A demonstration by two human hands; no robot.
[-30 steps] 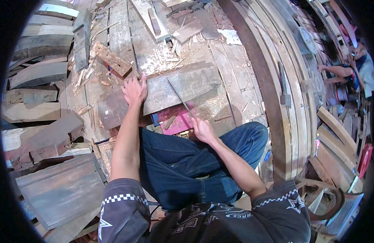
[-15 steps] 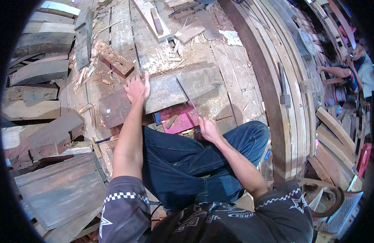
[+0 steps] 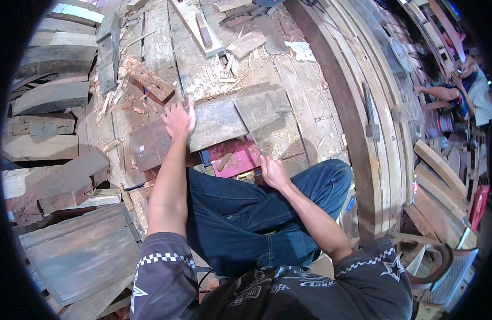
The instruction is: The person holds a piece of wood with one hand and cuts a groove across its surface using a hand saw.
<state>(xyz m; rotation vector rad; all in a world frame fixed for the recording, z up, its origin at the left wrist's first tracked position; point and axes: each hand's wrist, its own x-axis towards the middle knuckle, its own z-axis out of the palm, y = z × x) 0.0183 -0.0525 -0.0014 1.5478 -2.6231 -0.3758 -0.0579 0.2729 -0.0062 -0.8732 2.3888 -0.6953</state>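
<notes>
My left hand (image 3: 177, 120) lies spread and flat on a weathered grey plank (image 3: 219, 124), which runs crosswise in front of my folded legs. In my right hand (image 3: 273, 172), closed near my knee, is a long thin saw-like blade (image 3: 248, 128), seen nearly edge-on. It slants over the plank's right part, and its handle is hidden in my fist. Beneath the plank's near edge shows a pink flat piece (image 3: 238, 160) with wood scraps on it. A rough reddish wood block (image 3: 147, 78) sits just beyond my left hand.
Chips and shavings litter the floorboards (image 3: 160, 42). Curved timbers (image 3: 51, 98) are stacked at left, above a wooden panel (image 3: 80, 248). Long beams (image 3: 358, 133) run along my right side, with a hammer (image 3: 371, 114) on them. Another person (image 3: 464, 90) sits at far right.
The saw-like blade has tilted slightly and its far end has shifted a little to the right over the plank. My left hand stays on the plank.
</notes>
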